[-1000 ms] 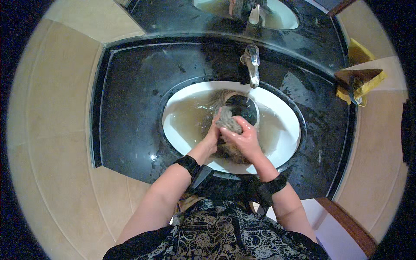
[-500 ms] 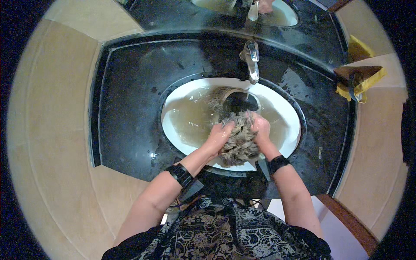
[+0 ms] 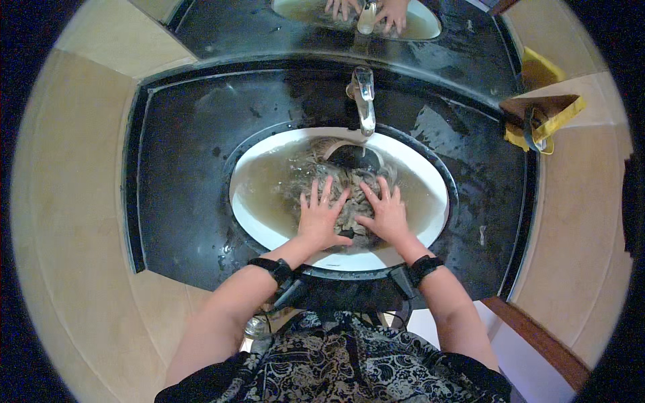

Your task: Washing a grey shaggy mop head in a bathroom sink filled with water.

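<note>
A soaked grey mop head (image 3: 351,213) with thick shaggy strands lies in murky water in the white oval sink (image 3: 243,213). My left hand (image 3: 321,218) presses on its left side, palm down and fingers spread. On its right side my right hand (image 3: 388,213) lies the same way, fingers stretched apart. Just beyond the hands, a dark round piece with a pale curved rim (image 3: 353,156) shows among the strands. Whether it is part of the mop head I cannot tell. Both hands are open and grip nothing.
A chrome tap (image 3: 364,101) stands over the sink's far edge, its spout above the water. Wet black countertop (image 3: 181,161) surrounds the sink. Behind it a mirror (image 3: 235,30) reflects the sink and hands. At the back right sits a yellow and brown holder (image 3: 544,124) by the wall.
My hands have let go of the bunched mop head and spread flat on it. The mop head has gone down into the water. The view has shifted slightly.
</note>
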`<state>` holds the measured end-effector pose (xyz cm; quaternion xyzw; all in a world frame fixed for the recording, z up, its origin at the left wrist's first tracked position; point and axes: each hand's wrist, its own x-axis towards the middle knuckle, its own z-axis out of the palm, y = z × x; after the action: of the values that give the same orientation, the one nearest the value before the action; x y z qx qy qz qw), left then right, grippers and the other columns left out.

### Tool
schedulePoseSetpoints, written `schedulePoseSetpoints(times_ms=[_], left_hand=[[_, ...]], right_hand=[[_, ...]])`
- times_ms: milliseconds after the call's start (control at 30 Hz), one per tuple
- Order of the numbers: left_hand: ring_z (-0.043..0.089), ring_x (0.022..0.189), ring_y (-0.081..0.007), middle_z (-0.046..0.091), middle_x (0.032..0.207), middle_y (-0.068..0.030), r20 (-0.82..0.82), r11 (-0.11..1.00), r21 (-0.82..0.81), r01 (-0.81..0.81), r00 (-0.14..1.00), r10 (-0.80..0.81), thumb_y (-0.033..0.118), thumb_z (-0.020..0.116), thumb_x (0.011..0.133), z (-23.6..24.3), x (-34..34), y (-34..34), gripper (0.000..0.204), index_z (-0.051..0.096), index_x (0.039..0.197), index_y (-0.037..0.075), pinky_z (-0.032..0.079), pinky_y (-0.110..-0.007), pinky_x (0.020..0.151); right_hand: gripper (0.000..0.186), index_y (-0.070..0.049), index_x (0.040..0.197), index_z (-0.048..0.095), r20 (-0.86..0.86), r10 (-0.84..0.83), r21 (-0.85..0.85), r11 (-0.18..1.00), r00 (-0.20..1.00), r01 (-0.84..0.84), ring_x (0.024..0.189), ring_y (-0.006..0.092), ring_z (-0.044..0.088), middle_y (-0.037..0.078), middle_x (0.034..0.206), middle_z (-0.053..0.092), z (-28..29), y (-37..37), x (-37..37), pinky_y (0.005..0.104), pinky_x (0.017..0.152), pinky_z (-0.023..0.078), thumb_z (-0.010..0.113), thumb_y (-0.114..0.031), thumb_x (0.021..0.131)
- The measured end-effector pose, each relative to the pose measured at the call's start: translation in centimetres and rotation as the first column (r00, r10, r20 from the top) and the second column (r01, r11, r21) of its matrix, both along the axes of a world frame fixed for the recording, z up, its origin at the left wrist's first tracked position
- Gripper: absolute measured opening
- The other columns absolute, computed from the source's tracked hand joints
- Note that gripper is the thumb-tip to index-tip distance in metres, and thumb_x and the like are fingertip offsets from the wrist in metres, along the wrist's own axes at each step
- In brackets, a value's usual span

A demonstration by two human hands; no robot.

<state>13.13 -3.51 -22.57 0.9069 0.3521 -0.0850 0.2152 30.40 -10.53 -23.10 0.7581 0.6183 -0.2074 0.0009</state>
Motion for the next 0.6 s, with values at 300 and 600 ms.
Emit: schedulePoseSetpoints(times_ms=[300,600], left_hand=[[0.028,0.127,-0.0422,0.028,0.140,-0.0216,-0.270,0.995,-0.104,0.007,0.962,-0.035,0.049,0.066,0.070,-5.8,3.8,1.1,0.080,0.033,0.137,0.021,0.017,-0.062,0.101],[0.027,0.131,-0.0333,0.024,0.143,-0.0185,0.046,0.940,-0.282,-0.192,0.976,0.213,0.049,0.059,0.077,-4.0,0.3,2.6,0.075,0.029,0.138,0.018,0.016,-0.055,0.105]], right_hand=[[0.053,-0.016,0.126,0.047,0.170,-0.049,0.048,0.998,0.984,0.041,0.092,0.0417,0.057,0.027,0.129,0.040,-8.6,0.7,-0.8,0.0482,0.070,0.051,0.053,-0.013,0.074],[0.049,-0.014,0.121,0.049,-0.234,-0.386,-0.136,0.922,0.892,0.363,0.093,0.0378,0.058,0.022,0.117,0.050,-4.4,1.4,1.1,0.0432,0.076,0.049,0.062,-0.028,0.075]])
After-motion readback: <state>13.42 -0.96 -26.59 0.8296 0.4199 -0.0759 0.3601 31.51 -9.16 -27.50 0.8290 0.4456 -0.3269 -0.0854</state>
